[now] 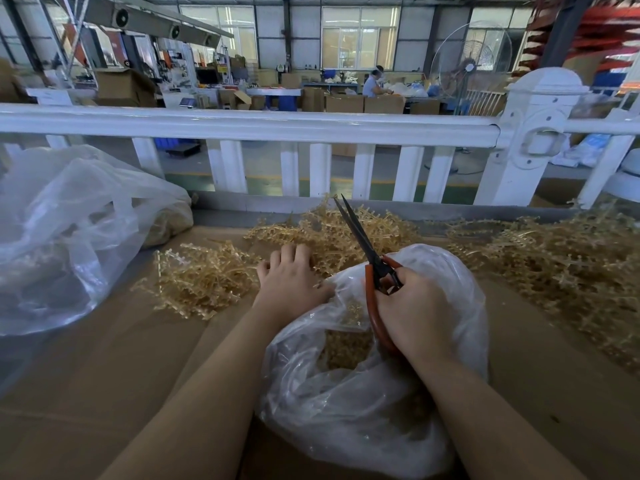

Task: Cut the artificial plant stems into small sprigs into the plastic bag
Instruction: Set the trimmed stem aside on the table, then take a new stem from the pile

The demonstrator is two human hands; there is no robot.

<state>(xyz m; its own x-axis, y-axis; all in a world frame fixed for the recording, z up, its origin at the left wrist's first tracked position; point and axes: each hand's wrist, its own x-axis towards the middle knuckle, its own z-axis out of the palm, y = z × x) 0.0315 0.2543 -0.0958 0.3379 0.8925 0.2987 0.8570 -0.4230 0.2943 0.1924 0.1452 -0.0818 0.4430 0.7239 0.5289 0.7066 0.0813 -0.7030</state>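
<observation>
Tan artificial plant stems lie in heaps across the cardboard-covered table. My left hand rests palm down on the middle heap, its fingers reaching into the stems; whether they grip one I cannot see. My right hand holds orange-handled scissors over the clear plastic bag, blades pointing up and away, slightly parted. Cut sprigs lie inside the bag's open mouth.
A second large clear bag with stems sits at the left. A big heap of stems fills the right side. A white fence rail runs along the table's far edge. Beyond it are cartons, a fan and a seated person.
</observation>
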